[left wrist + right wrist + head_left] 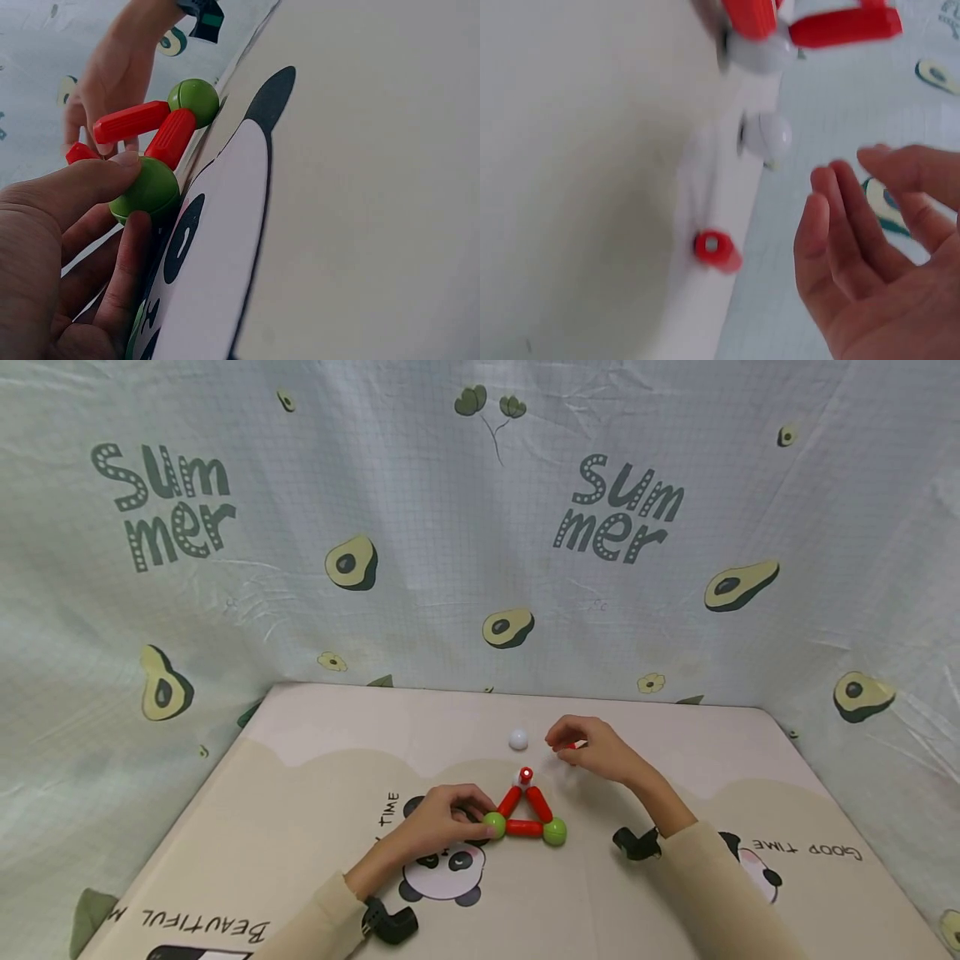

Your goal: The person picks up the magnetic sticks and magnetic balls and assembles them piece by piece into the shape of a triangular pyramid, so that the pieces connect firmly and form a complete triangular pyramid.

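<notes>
A triangle of red rods [524, 828] lies on the table, with a green ball [555, 832] at its near right corner. Its far corner is a white ball [761, 52], from which another red rod [527, 774] stands up. My left hand [442, 817] pinches the near left green ball [150, 187] between thumb and fingers. Over the table, right of the triangle, my right hand [596, 750] has loosely bent fingers and holds nothing. Close by it a loose red rod [716, 250] lies on the table, partly hidden by the fingers in the head view.
A loose white ball [518, 739] sits beyond the triangle, left of the right hand. The tablecloth [315, 827] has panda prints and lettering. Behind the table hangs a pale curtain [435, 527] printed with avocados. A dark band with a camera [636, 843] is on each wrist.
</notes>
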`<state>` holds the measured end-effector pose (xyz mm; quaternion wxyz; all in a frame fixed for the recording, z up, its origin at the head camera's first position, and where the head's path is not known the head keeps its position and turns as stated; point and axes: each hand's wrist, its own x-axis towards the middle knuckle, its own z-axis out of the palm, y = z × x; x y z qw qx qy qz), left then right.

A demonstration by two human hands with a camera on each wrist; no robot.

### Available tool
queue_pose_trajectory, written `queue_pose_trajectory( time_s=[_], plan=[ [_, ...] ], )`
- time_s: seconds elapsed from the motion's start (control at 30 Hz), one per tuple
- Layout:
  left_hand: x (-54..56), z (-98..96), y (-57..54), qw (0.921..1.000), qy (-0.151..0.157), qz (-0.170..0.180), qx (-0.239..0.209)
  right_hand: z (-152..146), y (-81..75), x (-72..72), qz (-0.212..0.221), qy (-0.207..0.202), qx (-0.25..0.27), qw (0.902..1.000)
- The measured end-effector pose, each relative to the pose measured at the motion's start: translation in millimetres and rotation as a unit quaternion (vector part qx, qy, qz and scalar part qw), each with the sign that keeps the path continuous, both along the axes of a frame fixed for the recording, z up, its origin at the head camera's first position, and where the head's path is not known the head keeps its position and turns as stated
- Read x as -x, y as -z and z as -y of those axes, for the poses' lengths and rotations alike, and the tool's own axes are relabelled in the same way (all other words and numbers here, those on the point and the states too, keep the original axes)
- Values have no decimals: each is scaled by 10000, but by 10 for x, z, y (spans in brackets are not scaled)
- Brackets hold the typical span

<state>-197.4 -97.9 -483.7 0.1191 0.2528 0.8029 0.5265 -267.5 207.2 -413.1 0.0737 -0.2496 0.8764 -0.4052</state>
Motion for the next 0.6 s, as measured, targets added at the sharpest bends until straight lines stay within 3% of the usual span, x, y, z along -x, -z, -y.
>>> queue_pose_trajectory(
  time_s=[0.27,0.6],
  plan=[
    [3,20,8,10000,34,-8,-14,-163,0,176,-149,1098,-581,9921],
    [1,6,1,10000,60,20,-52,-168,89,289,855,1648,-993,9776]
  ],
)
